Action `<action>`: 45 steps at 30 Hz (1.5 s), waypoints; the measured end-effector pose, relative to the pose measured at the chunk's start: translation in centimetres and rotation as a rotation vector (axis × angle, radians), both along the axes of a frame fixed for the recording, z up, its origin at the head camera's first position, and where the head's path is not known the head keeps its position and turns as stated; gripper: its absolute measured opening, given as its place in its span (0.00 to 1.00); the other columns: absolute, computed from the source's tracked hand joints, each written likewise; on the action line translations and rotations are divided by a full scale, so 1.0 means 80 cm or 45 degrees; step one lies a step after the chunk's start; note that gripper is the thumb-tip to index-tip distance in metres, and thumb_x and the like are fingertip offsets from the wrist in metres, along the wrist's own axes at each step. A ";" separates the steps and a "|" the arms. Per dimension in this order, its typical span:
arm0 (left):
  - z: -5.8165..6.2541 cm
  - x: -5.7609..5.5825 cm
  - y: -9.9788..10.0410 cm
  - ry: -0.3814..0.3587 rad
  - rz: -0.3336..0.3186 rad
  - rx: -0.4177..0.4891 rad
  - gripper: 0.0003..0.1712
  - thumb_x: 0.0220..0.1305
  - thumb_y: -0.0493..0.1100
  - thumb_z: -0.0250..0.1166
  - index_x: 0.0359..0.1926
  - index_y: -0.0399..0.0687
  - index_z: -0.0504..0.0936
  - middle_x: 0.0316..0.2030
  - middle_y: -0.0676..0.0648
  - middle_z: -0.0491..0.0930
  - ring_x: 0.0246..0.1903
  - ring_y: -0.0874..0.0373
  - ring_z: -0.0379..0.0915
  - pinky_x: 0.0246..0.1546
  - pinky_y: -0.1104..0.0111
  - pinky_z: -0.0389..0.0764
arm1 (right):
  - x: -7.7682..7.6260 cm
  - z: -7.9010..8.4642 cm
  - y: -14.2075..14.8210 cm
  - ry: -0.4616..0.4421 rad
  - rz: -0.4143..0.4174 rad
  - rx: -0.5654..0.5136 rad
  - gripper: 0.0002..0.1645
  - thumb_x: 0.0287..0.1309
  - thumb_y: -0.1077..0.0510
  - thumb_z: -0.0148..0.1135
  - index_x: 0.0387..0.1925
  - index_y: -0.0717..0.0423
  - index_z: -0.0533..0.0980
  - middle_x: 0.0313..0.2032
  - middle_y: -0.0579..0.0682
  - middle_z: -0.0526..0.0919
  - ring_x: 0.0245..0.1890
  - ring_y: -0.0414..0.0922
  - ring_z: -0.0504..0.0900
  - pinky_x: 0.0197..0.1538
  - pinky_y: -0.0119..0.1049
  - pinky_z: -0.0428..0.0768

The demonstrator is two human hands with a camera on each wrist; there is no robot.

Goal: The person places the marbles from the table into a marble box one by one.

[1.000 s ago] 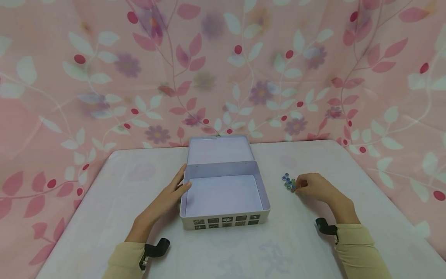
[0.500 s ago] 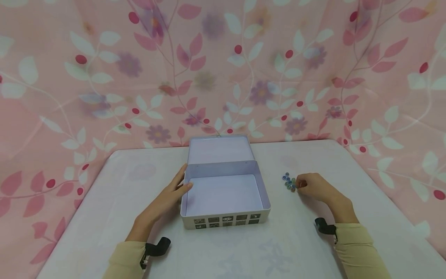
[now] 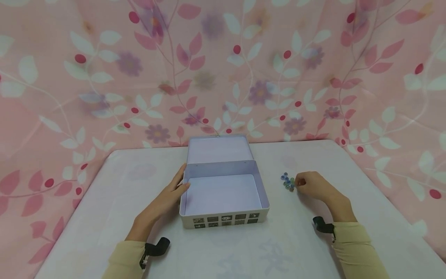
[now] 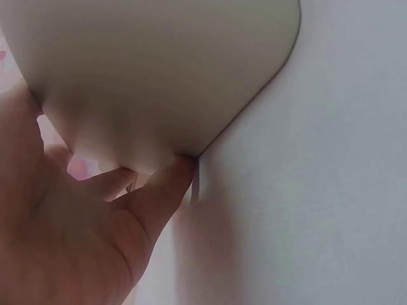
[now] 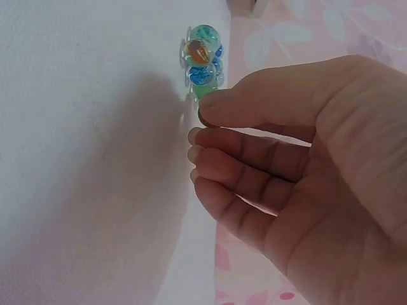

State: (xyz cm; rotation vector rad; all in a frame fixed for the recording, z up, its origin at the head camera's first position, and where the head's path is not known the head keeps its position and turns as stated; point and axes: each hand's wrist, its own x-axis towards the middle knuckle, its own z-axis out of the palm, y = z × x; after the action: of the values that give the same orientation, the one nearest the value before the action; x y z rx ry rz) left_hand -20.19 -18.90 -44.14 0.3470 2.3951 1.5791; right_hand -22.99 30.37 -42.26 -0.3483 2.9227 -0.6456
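Note:
An open tin box (image 3: 223, 193) with a pale lavender inside stands mid-table, its hinged lid (image 3: 219, 149) laid back. My left hand (image 3: 170, 195) grips its left wall, thumb at the rim and fingers along the outside. In the left wrist view, fingertips (image 4: 181, 166) press the cream side near its lower edge. To the right of the box lies a small cluster of glass marbles (image 3: 286, 181), blue, green and orange. My right hand (image 3: 315, 188) has curled fingers right at the cluster. Its thumb overlaps a green marble (image 5: 205, 91); I cannot tell whether anything is pinched.
A white cloth covers the table (image 3: 223, 254). Behind it and at both sides hangs a pink floral curtain (image 3: 223, 77). Dark square pictures (image 3: 226, 219) decorate the box's front. Each sleeved forearm carries a black wrist camera (image 3: 158, 247).
The whole head view shifts slightly. My left hand keeps its place on the box, and my right hand stays at the marbles with almost no movement.

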 end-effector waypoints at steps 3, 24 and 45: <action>-0.001 0.000 0.001 0.010 0.002 -0.017 0.39 0.74 0.64 0.49 0.74 0.89 0.35 0.80 0.49 0.34 0.78 0.37 0.35 0.71 0.35 0.52 | 0.002 0.003 -0.001 0.002 -0.007 -0.008 0.08 0.57 0.66 0.57 0.34 0.57 0.82 0.33 0.52 0.80 0.35 0.47 0.75 0.37 0.38 0.75; -0.001 -0.001 0.003 0.090 0.020 -0.106 0.39 0.76 0.62 0.47 0.76 0.84 0.34 0.80 0.49 0.36 0.79 0.42 0.37 0.74 0.40 0.46 | 0.002 0.028 -0.030 0.116 0.076 -0.100 0.05 0.59 0.66 0.62 0.36 0.61 0.83 0.33 0.51 0.83 0.34 0.45 0.76 0.38 0.37 0.78; 0.002 0.001 0.005 0.125 0.024 -0.090 0.39 0.78 0.55 0.46 0.79 0.72 0.35 0.80 0.45 0.38 0.79 0.40 0.37 0.74 0.39 0.47 | 0.011 0.047 -0.075 0.234 0.165 -0.230 0.07 0.58 0.66 0.65 0.37 0.55 0.83 0.33 0.48 0.83 0.33 0.42 0.76 0.34 0.32 0.79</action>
State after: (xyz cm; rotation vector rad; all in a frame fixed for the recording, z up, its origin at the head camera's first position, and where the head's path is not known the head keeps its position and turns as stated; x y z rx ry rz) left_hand -20.14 -18.48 -44.00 0.3981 2.5273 1.5142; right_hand -22.14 24.34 -38.48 -0.6433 2.9853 -0.9050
